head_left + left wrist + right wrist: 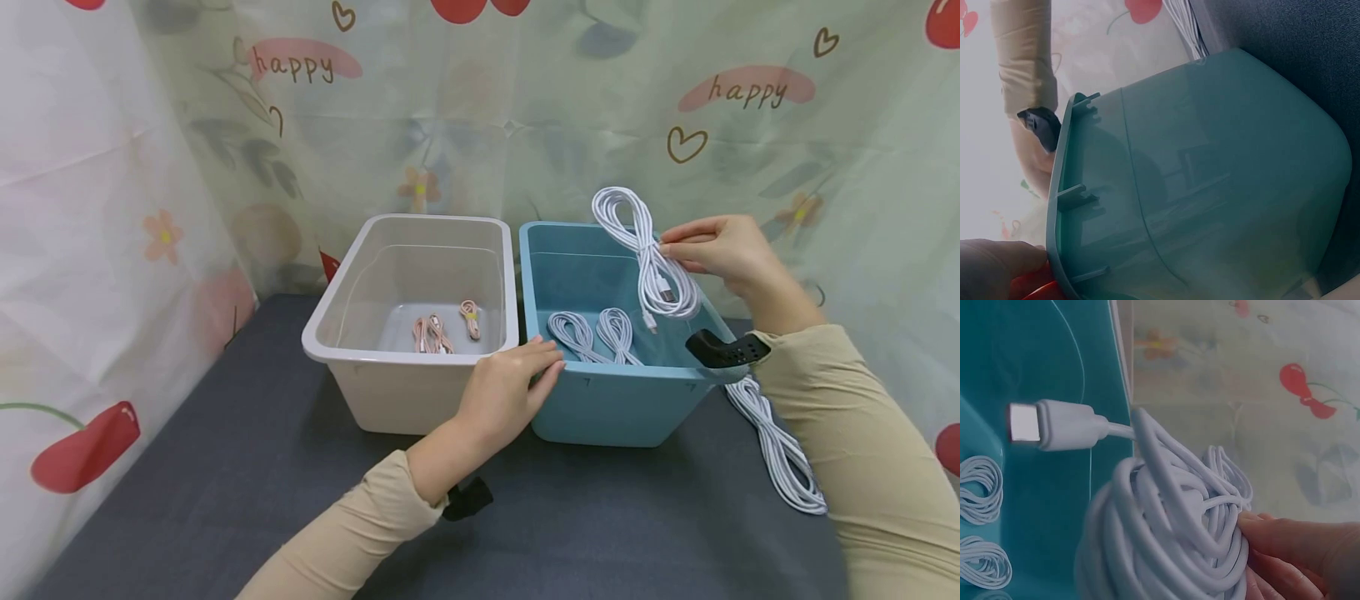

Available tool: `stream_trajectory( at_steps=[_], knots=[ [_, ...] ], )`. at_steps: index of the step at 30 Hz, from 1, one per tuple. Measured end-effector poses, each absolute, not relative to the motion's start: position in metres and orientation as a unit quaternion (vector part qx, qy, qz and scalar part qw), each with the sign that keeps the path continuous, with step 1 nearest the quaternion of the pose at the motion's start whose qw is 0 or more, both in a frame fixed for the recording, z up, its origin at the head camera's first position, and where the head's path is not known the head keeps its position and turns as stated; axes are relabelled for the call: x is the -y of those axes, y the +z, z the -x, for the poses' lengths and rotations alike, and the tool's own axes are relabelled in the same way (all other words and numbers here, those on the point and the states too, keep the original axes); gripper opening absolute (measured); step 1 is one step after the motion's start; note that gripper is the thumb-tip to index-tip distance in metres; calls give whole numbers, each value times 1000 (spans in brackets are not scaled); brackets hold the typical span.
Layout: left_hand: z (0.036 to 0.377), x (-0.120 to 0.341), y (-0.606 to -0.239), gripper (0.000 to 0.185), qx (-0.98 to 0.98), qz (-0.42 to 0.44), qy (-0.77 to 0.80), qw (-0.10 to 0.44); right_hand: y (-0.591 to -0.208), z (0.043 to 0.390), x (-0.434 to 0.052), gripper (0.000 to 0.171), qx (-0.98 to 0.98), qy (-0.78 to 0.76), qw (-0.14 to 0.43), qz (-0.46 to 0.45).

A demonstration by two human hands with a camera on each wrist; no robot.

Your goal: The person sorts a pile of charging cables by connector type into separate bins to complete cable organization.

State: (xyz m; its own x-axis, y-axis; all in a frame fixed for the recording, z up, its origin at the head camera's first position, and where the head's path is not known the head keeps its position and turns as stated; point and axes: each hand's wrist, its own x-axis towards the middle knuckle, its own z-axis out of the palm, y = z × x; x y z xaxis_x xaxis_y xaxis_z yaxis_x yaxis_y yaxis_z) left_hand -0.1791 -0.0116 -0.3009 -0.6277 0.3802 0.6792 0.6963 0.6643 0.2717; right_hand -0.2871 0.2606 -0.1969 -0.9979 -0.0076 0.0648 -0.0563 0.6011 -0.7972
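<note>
My right hand (720,250) pinches a coiled white cable (637,242) at its bundled middle, above the right part of the blue bin (615,400). In the right wrist view the cable's flat metal plug (1025,423) points left over the bin, and the fingertips (1260,528) press the side of the coil. Two similar white cable coils (617,333) lie inside the blue bin. My left hand (510,383) rests with relaxed fingers on the blue bin's front-left rim, beside the beige bin (412,354). From the left wrist, its thumb (1022,256) shows right at that rim.
Small pinkish cable bundles (431,335) lie in the beige bin. Further white coiled cable (780,450) lies on the dark tabletop (585,517) right of the blue bin, by the right forearm. A printed curtain (465,125) hangs close behind the bins.
</note>
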Motion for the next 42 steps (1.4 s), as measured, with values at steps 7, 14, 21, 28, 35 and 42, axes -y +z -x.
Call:
stream_trajectory(
  at_steps=[7, 14, 21, 28, 35, 42],
  knots=[
    [179, 12, -300, 18, 861, 313, -268, 299, -203, 300, -246, 36, 896, 443, 25, -26],
    [179, 12, -301, 18, 859, 314, -274, 298, -209, 309, -232, 46, 902, 430, 3, -27],
    [179, 12, -301, 18, 859, 314, -272, 300, -215, 317, -219, 44, 900, 433, -9, -38],
    [179, 12, -300, 18, 859, 313, -271, 300, -221, 322, -209, 41, 908, 417, -10, -39],
    [179, 12, -300, 18, 858, 312, -271, 304, -226, 328, -200, 38, 909, 415, -18, -30],
    [179, 12, -300, 18, 861, 312, -273, 296, -228, 331, -191, 37, 911, 412, -31, -16]
  ],
)
